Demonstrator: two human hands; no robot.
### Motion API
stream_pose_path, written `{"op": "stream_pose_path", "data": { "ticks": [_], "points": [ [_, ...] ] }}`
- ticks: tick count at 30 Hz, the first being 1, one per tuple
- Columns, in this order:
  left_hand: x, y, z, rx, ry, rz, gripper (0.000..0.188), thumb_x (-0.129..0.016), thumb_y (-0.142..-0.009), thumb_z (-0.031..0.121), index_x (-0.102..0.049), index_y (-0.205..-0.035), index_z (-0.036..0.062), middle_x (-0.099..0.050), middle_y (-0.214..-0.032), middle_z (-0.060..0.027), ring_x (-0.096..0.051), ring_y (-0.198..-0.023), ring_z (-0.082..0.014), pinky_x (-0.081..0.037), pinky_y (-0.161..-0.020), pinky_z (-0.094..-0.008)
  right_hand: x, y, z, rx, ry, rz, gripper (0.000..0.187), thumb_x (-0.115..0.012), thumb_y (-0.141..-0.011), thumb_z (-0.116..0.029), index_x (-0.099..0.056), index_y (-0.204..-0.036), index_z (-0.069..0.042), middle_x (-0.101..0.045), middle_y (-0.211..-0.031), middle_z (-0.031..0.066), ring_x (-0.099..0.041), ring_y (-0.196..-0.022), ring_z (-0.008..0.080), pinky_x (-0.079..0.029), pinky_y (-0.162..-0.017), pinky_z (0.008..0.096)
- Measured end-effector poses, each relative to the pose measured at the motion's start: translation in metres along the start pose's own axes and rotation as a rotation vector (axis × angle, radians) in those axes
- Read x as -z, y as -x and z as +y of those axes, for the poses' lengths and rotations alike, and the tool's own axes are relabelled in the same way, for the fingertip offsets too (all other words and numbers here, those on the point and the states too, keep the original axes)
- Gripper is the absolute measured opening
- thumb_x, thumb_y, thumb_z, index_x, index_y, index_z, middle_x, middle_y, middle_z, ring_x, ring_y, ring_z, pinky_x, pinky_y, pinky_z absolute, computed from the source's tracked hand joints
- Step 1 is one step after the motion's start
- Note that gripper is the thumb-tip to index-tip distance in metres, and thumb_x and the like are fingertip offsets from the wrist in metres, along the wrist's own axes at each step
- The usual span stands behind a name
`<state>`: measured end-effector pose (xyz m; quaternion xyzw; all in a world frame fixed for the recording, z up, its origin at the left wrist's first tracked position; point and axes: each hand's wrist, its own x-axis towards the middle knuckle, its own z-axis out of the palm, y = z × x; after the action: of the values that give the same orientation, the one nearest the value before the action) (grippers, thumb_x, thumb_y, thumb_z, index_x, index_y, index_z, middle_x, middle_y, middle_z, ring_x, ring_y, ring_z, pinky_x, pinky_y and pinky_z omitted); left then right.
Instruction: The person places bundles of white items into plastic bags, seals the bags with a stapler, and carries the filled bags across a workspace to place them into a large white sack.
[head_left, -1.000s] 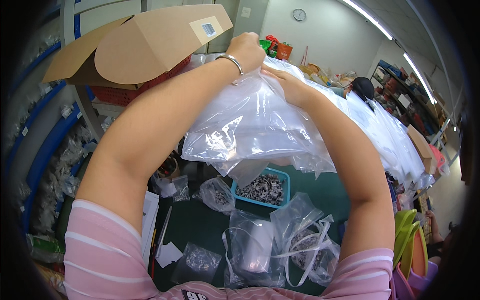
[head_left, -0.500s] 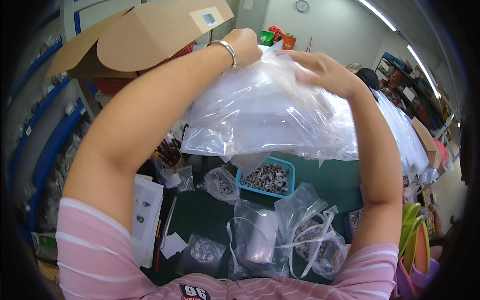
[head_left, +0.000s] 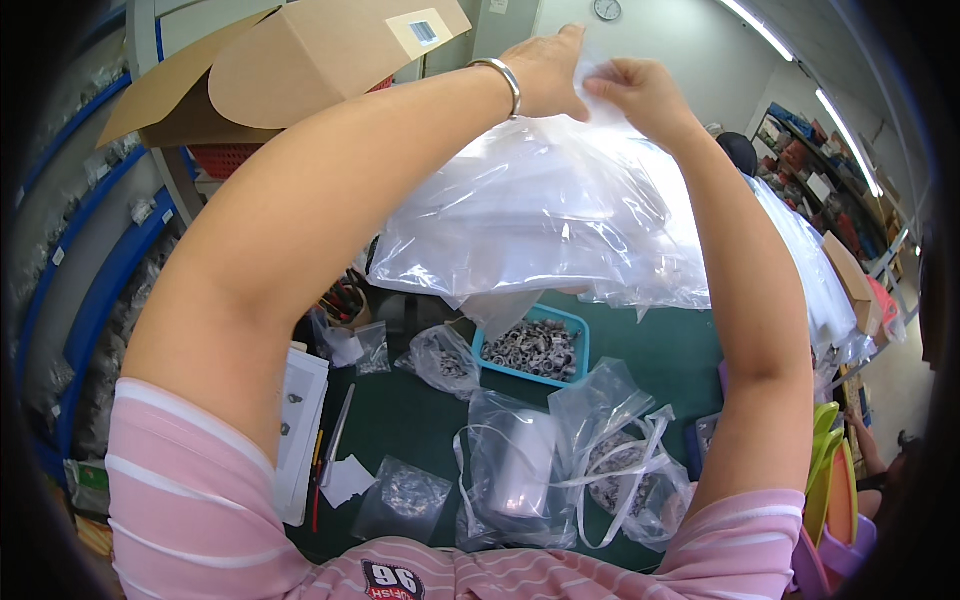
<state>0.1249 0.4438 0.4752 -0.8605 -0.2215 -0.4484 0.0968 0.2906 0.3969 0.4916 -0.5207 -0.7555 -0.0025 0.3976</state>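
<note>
A big clear plastic bag (head_left: 530, 210) of pale, layered contents stands on the far side of the table, its top drawn upward. At its top edge, my right hand (head_left: 645, 100) is closed in a pinch on the plastic. My left hand (head_left: 545, 75), with a silver bangle (head_left: 508, 85) at the wrist, is beside it. Its thumb and a finger are spread apart next to the film, and its other fingers are partly hidden. Below the bag sits a light-blue tray (head_left: 583, 350) of small grey parts (head_left: 530, 350).
Small clear bags of parts (head_left: 403, 500), a bag with a white roll (head_left: 522, 465), papers (head_left: 300, 430) and scissors (head_left: 340, 430) lie on the green table. A cardboard box (head_left: 300, 65) stands back left by blue-edged shelves (head_left: 100, 290). Colourful plastic pieces (head_left: 835, 490) are at right.
My left hand has gone from a fist to spread fingers and moved right. My right hand has risen and closed on the bag's top, with the plastic drawn higher.
</note>
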Motion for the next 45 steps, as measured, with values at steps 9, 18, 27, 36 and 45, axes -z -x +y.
{"op": "stream_pose_path", "data": {
  "ticks": [9,18,27,36,45],
  "points": [
    [-0.003,-0.007,-0.013,0.255,0.047,-0.138,0.035,-0.065,-0.065,0.018,-0.057,-0.092,-0.0014,-0.061,-0.088,-0.0199,-0.059,-0.083,-0.0297,-0.046,-0.075,-0.0336,-0.009,0.043,-0.016,0.095,0.366,-0.249,0.029,-0.049,-0.084,-0.009,-0.056,-0.112,-0.006,-0.06,-0.103,0.0191,-0.057,-0.096,0.0328,-0.042,-0.085,0.0384],
    [0.007,-0.016,0.0,0.135,0.144,-0.628,0.031,-0.057,-0.069,0.006,-0.063,-0.1,0.0059,-0.062,-0.078,-0.0121,-0.058,-0.077,-0.0236,-0.045,-0.071,-0.0326,-0.009,0.021,-0.008,0.089,0.369,-0.625,0.028,-0.053,-0.085,-0.018,-0.052,-0.111,-0.008,-0.057,-0.102,0.0103,-0.053,-0.096,0.0251,-0.04,-0.083,0.0352],
    [0.003,-0.03,-0.003,-0.042,-0.297,-0.975,0.026,-0.045,-0.077,0.012,-0.06,-0.095,0.0028,-0.059,-0.09,-0.0131,-0.055,-0.081,-0.0252,-0.041,-0.072,-0.0361,0.016,0.013,-0.032,0.057,0.262,-0.417,0.023,-0.059,-0.085,-0.022,-0.055,-0.072,-0.002,-0.043,-0.057,-0.0027,-0.038,-0.052,0.0075,-0.033,-0.048,0.0236],
    [0.007,-0.023,-0.031,0.554,1.195,-0.878,0.03,-0.047,-0.082,0.001,-0.055,-0.11,-0.0006,-0.057,-0.105,-0.0091,-0.054,-0.094,-0.0142,-0.043,-0.08,-0.0236,0.019,0.022,-0.044,-0.039,0.159,-0.405,0.02,-0.059,-0.084,-0.024,-0.061,-0.087,-0.004,-0.052,-0.065,0.0004,-0.047,-0.056,0.0098,-0.042,-0.053,0.0248],
    [-0.012,-0.034,-0.001,0.267,0.082,-0.949,0.036,-0.053,-0.08,0.025,-0.056,-0.108,0.0021,-0.056,-0.106,-0.0124,-0.052,-0.099,-0.022,-0.041,-0.083,-0.0355,0.019,0.01,-0.025,-0.025,-0.001,-0.42,0.016,-0.062,-0.081,-0.018,-0.057,-0.078,-0.004,-0.049,-0.064,-0.0014,-0.045,-0.057,0.0081,-0.04,-0.054,0.0219]
  ]
}}
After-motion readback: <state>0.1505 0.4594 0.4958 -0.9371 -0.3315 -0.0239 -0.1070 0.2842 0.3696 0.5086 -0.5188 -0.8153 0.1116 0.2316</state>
